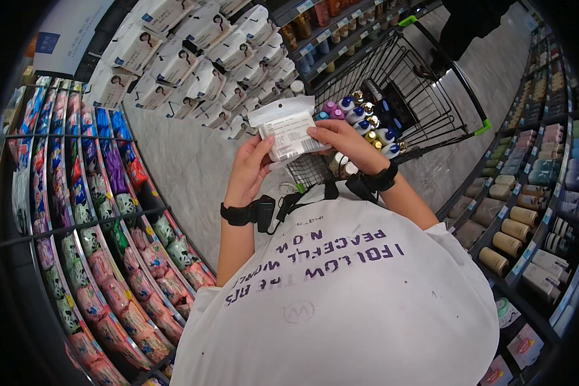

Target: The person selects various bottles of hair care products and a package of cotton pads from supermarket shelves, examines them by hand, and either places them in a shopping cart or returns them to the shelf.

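Both my hands hold a white plastic packet (287, 126) in front of my chest. Its face toward me bears small printed text and a barcode, and a hang hole shows in its top flap. My left hand (250, 166) grips the lower left side, thumb on the face. At the right edge, my right hand (342, 140) has its thumb near the barcode. The fingers behind the packet are mostly hidden. Beyond it, a display of similar white packets (231, 53) hangs in rows.
A wire shopping cart (415, 91) with green corners stands ahead right, holding several pump bottles (362, 116). Shelves of bagged gloves (116, 169) line the left. Shelves of bottles and jars (521, 217) run along the right. A person in dark clothing (473, 24) stands beyond the cart.
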